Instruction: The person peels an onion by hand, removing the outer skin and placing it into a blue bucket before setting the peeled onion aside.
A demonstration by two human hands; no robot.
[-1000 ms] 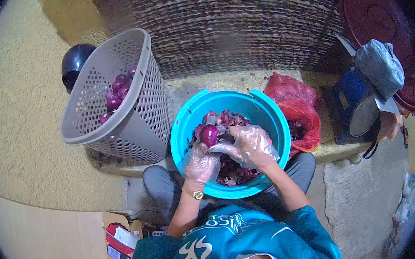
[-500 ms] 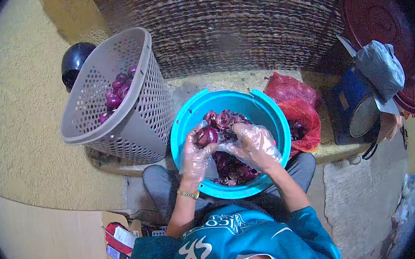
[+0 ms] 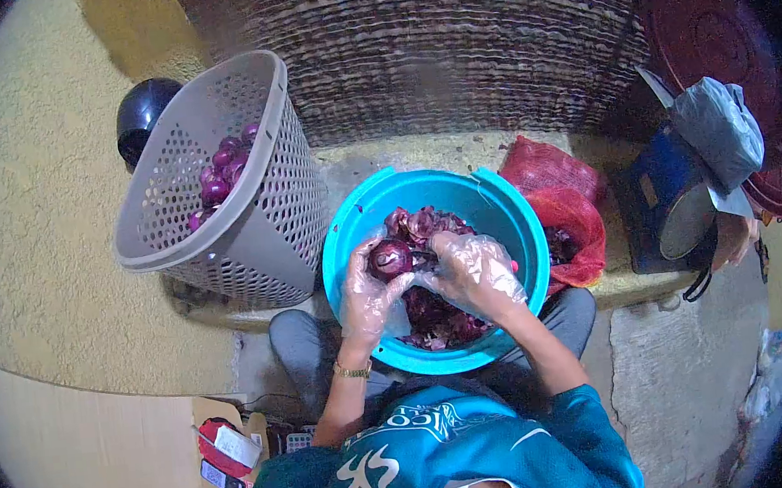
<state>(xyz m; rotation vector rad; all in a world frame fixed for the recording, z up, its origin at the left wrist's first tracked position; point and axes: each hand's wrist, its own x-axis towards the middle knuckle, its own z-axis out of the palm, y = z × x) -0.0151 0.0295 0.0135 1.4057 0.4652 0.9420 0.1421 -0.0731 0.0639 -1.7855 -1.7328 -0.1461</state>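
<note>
Over the turquoise tub (image 3: 348,336), my left hand (image 3: 365,297), in a clear plastic glove, is wrapped around a shiny red onion (image 3: 390,258). My right hand (image 3: 475,272), gloved as well, is closed just right of the onion. It grips what looks like a small knife: a dark narrow blade (image 3: 425,260) meets the onion, and a pink end (image 3: 515,267) shows past the palm. Most of that tool is hidden by the fingers. Below both hands, onion skins and onions (image 3: 449,318) fill the bottom of the tub.
A grey perforated basket (image 3: 284,188) with several red onions (image 3: 216,187) tilts at the left, a dark round pot (image 3: 145,117) behind it. Right of the tub lie red mesh sacks (image 3: 547,170). Farther right is a blue container (image 3: 656,193) with a grey plastic bag (image 3: 721,131).
The onion has turned slightly in my left hand, showing a pale mark facing up. Both hands stay at nearly the same place above the tub.
</note>
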